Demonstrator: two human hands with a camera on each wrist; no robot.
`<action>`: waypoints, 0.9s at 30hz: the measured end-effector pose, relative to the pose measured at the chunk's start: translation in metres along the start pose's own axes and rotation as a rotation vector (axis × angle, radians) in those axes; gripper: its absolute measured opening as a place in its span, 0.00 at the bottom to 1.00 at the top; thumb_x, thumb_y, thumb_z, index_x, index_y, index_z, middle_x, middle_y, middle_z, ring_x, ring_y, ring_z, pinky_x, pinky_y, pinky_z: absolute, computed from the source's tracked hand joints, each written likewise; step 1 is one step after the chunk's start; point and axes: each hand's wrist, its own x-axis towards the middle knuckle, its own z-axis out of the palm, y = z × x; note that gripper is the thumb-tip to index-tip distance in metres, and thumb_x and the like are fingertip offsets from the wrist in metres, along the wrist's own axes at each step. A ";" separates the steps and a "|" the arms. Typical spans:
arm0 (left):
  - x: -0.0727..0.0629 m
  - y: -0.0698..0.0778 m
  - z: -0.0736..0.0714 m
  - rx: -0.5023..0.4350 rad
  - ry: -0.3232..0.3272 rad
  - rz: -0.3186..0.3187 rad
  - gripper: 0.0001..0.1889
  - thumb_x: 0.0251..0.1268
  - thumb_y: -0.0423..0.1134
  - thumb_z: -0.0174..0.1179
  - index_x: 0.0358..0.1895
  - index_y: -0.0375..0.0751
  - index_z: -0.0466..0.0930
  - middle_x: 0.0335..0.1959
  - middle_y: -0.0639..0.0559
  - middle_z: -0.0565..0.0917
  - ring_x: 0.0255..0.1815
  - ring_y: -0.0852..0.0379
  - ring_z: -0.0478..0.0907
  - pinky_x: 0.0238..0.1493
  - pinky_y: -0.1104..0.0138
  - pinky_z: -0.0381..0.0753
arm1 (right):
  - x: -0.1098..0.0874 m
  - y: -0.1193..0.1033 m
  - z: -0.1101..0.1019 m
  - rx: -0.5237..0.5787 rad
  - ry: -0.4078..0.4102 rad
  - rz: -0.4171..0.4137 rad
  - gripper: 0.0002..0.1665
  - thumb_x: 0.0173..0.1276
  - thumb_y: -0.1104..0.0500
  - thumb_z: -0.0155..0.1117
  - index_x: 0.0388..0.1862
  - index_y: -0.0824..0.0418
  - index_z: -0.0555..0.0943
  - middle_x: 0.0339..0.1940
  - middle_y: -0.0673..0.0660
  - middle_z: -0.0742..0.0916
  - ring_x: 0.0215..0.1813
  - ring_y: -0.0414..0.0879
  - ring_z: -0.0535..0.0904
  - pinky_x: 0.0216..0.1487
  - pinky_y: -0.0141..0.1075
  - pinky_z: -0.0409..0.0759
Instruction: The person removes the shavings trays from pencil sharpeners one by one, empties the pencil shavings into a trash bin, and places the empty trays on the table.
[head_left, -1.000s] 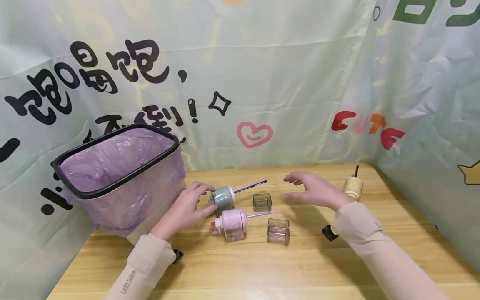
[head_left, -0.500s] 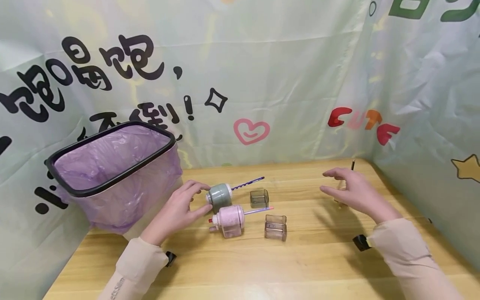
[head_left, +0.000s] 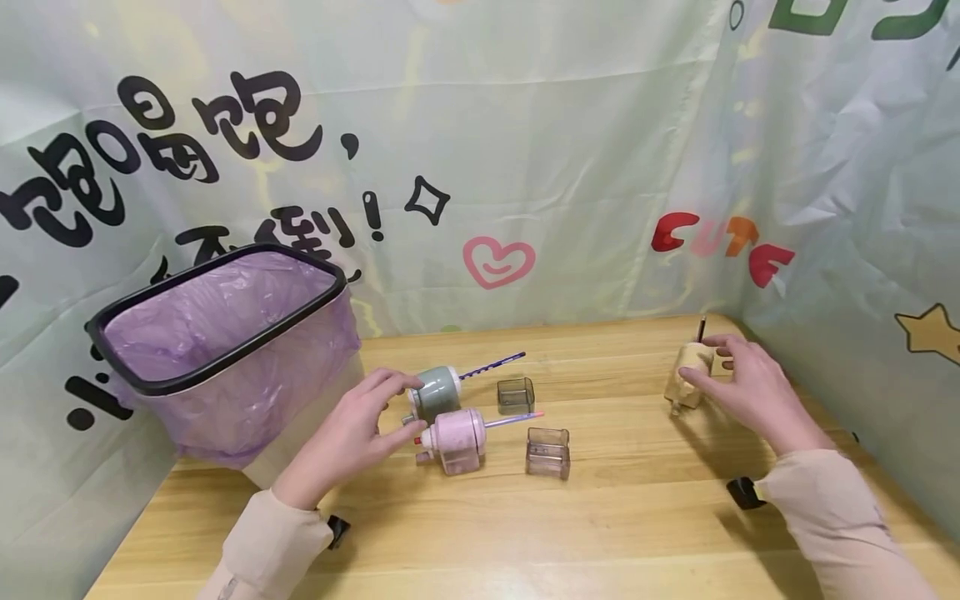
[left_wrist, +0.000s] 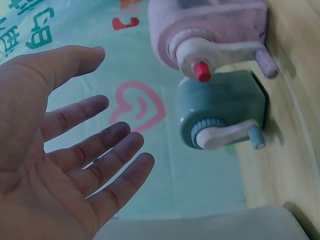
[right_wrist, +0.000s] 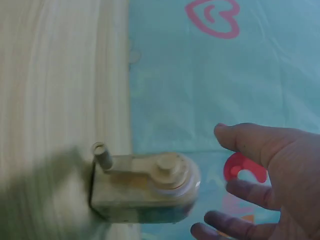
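Note:
My left hand [head_left: 360,433] is spread behind two crank pencil sharpeners, thumb apart from the fingers and nothing in its grasp. The pink sharpener [head_left: 462,435] holds a pale pencil [head_left: 513,419], and the grey-green sharpener [head_left: 437,393] behind it has a dark blue pencil [head_left: 491,366]. In the left wrist view, the crank sides of the pink sharpener [left_wrist: 215,30] and the green one [left_wrist: 225,107] show. On the right, my right hand [head_left: 757,400] reaches round a cream sharpener [head_left: 692,367] with a dark pencil upright. Its fingers appear loose and apart from the sharpener [right_wrist: 150,195] in the right wrist view.
Two clear shavings drawers, one greyish [head_left: 516,396] and one brownish [head_left: 547,452], lie on the wooden table [head_left: 600,533]. At the left stands a bin [head_left: 300,333] with a purple liner. Printed cloth [head_left: 585,183] hangs behind and at the sides.
My right hand has moved right, from beside the drawers to the cream sharpener. The left hand has drawn slightly away from the green sharpener, and the view has shifted a little.

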 end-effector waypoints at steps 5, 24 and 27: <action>0.000 0.008 0.001 -0.004 -0.012 0.044 0.24 0.64 0.43 0.77 0.62 0.42 0.83 0.57 0.49 0.86 0.56 0.47 0.87 0.60 0.51 0.88 | 0.003 0.008 0.007 0.019 -0.007 0.049 0.49 0.76 0.35 0.67 0.76 0.68 0.64 0.64 0.80 0.75 0.64 0.74 0.73 0.51 0.67 0.77; -0.004 0.031 0.013 -0.003 -0.056 0.155 0.23 0.62 0.43 0.79 0.59 0.44 0.84 0.56 0.53 0.85 0.51 0.54 0.87 0.52 0.59 0.89 | 0.007 0.016 0.029 -0.022 0.029 0.021 0.46 0.76 0.36 0.68 0.75 0.66 0.67 0.54 0.78 0.77 0.52 0.67 0.72 0.39 0.48 0.71; -0.004 0.033 0.014 -0.008 -0.056 0.166 0.24 0.61 0.42 0.79 0.59 0.43 0.84 0.57 0.53 0.84 0.50 0.54 0.87 0.50 0.60 0.89 | 0.008 0.016 0.031 -0.016 0.036 0.028 0.45 0.75 0.37 0.68 0.75 0.65 0.67 0.53 0.76 0.77 0.51 0.66 0.71 0.38 0.45 0.69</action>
